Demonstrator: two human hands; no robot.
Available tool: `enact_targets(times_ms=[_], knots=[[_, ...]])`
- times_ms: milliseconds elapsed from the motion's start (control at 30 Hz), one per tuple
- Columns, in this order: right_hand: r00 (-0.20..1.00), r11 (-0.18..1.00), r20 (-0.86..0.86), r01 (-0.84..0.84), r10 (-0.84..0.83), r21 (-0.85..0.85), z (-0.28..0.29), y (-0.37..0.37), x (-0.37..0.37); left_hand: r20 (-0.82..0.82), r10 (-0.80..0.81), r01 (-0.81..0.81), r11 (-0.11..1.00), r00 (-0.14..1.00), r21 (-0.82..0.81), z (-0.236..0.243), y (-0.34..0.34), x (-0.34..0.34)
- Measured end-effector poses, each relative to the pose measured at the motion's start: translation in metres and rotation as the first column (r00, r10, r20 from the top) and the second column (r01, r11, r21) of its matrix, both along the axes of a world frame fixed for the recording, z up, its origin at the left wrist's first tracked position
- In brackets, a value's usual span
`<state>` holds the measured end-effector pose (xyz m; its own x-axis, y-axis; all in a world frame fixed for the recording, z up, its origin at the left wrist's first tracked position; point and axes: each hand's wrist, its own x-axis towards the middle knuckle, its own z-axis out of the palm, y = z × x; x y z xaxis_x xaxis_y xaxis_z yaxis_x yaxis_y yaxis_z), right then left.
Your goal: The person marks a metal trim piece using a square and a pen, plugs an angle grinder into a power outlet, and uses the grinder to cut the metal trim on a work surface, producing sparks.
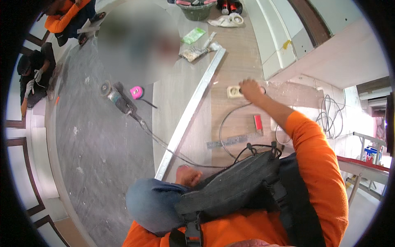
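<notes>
Right hand (252, 89) out at full stretch, fingers curled down over the right end of a cream socket (233, 92) lying on the wood-look floor (236, 66). Grip seems bent round that end; whether a plug sits inside it, cannot tell, fingers hide it. Left hand uncertain: bare skin (189, 177) by the knee may be it or a foot, so its hold cannot be told.

Handling, by judgement: socket light, hard plastic, smooth, apt to skid on the floor if pushed. Best hold: the casing's long sides, clear of the outlet face. Casing could crack under a knock. Cord (220, 131) loops down from near the hand, thin, bendy; likely tugs or snags before it resists.

Edges: low corner of the white unit (329, 61) stands ahead and right of the knuckles, so little slack that way. Metal bar (191, 113) slants along the left, long, straight, stiff-looking. Grinder (117, 99) lies beyond it, disc exposed, its lead crossing the bar. Toward the body, a red block (258, 122) and a grey strip (230, 141). Easiest room: leftward, between socket and bar.
</notes>
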<state>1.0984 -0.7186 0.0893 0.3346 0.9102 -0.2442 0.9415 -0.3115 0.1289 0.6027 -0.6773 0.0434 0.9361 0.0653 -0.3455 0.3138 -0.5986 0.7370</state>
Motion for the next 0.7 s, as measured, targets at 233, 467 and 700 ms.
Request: enact_targets(times_ms=[233, 467, 700], knots=[[0.907, 0.899, -0.397, 0.286, -0.141, 0.333, 0.020, -0.055, 0.042, 0.513, 0.440, -0.638, 0.702, 0.738, 0.316, 0.032, 0.067, -0.005], [0.987, 0.883, -0.148, 0.012, 0.065, 0.469, 0.040, -0.054, 0.014, 0.249, 0.432, -0.497, 0.711, 0.867, 0.498, 0.036, 0.117, 0.095], [0.933, 0.908, -0.339, 0.038, 0.117, 0.418, 0.056, -0.051, -0.023, 0.122, 0.550, -0.557, 0.767, 0.826, 0.319, 0.018, 0.135, 0.110]])
